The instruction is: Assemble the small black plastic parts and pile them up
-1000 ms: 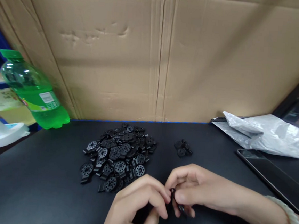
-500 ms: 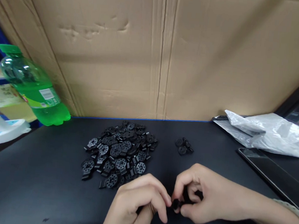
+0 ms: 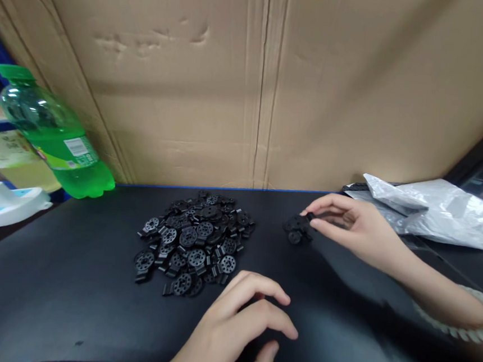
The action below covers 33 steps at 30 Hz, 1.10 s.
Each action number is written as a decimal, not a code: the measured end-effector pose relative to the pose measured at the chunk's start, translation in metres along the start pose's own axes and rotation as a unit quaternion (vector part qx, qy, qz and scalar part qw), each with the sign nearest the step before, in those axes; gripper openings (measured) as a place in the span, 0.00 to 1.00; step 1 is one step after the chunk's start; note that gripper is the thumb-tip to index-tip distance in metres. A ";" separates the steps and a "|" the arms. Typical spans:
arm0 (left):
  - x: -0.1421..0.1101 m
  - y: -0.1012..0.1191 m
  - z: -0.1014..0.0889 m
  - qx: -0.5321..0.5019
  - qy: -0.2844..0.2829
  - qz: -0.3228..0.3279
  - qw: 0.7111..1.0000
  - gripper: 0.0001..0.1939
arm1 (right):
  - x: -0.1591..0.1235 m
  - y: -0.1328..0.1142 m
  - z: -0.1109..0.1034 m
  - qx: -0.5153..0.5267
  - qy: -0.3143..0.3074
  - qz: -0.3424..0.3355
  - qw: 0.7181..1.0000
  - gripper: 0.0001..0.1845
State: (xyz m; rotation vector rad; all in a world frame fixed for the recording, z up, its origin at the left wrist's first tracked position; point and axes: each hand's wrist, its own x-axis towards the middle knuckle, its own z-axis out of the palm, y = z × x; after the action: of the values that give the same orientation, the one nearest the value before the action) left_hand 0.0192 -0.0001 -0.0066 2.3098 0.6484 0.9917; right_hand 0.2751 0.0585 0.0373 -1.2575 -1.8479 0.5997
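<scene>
On the bench (image 3: pixel 66 301), I see the right hand (image 3: pixel 362 230) pinching a black part (image 3: pixel 310 216) at a small cluster (image 3: pixel 294 237); beyond the free left hand (image 3: pixel 226 334) lies a pile (image 3: pixel 196 238).

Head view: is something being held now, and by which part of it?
The right grip holds a small black part between thumb and finger, by what looks like its narrow end. The left grip holds nothing.
</scene>
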 end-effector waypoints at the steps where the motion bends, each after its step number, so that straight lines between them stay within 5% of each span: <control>1: 0.000 0.001 0.000 -0.004 -0.008 -0.003 1.000 0.23 | 0.003 0.005 -0.002 -0.019 0.011 -0.009 1.000 0.12; 15: 0.000 -0.001 0.001 -0.032 -0.040 -0.026 0.998 0.22 | 0.007 0.033 0.000 -0.152 -0.051 -0.058 0.985 0.10; 23: -0.003 0.004 0.002 0.039 -0.043 0.062 0.996 0.17 | 0.001 0.024 0.008 -0.155 -0.004 -0.100 0.983 0.11; 29: 0.004 0.008 -0.022 0.278 -0.093 0.177 0.940 0.12 | -0.012 0.006 0.020 -0.122 0.025 -0.155 0.980 0.10; 33: 0.000 -0.005 -0.051 0.421 -0.071 0.183 0.885 0.10 | -0.025 -0.006 0.035 -0.049 -0.031 -0.125 0.990 0.12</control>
State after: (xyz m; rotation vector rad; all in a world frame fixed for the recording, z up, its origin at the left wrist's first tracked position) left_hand -0.0207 0.0177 0.0198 3.3377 0.6801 0.7541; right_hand 0.2477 0.0350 0.0132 -1.0555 -2.0685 0.4181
